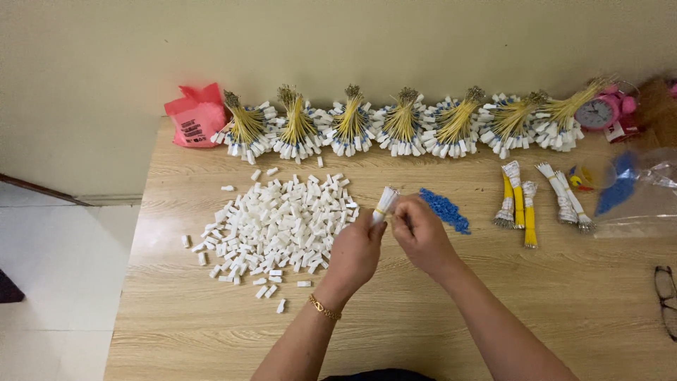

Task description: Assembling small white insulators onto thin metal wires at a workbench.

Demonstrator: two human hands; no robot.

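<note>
My left hand (355, 252), with a gold bracelet at the wrist, grips a small bundle of white wires (385, 202) that points up and away. My right hand (422, 236) is right beside it, fingertips pinched at the bundle's side. A wide pile of small white plastic connectors (271, 223) lies just left of my hands. A little heap of blue plastic pieces (446, 209) lies just right of them, on the wooden table (395, 317).
A row of finished yellow-wire bundles with white connectors (402, 127) lines the far edge by the wall. A red plastic bag (195, 116) is far left. Loose yellow and white wire bundles (518, 201), a clear bag with blue pieces (624, 187), a pink alarm clock (599, 111) and eyeglasses (666, 296) are at right.
</note>
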